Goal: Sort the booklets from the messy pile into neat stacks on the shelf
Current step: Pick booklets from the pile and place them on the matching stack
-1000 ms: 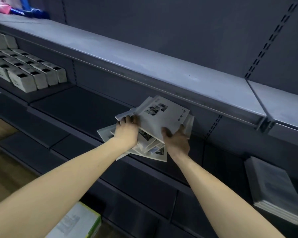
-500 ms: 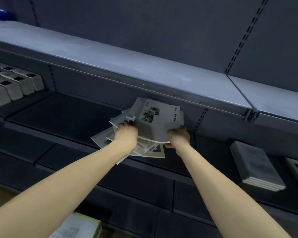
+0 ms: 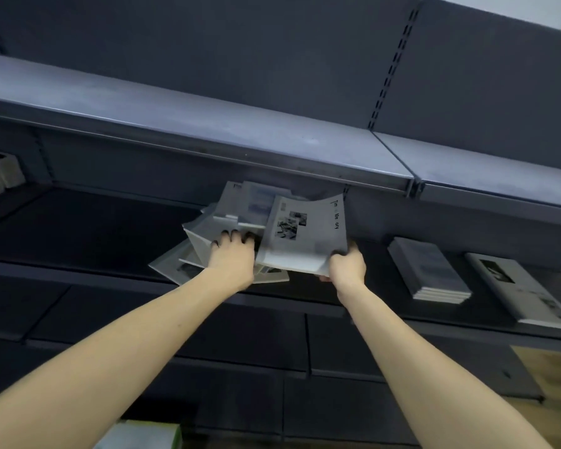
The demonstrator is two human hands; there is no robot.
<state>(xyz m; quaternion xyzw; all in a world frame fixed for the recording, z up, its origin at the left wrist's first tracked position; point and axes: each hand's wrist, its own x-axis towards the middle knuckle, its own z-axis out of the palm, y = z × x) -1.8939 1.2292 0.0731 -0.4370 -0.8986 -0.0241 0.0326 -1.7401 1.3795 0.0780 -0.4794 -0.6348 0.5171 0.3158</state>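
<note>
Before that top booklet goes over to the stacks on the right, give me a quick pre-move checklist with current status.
1. Right hand grips the near corner of the bent grey booklet with the photo cover: ok.
2. Left hand holds down the messy pile of grey booklets: ok.
3. Lifted booklet free of the pile: cannot tell, its lower edge hides the contact.
4. Only one booklet in the right hand: cannot tell.
5. Neat grey stack on the dark shelf to the right is uncovered on top: ok.
6. Which stack matches this cover, that one or the photo-cover stack: cannot tell, blurred.
</note>
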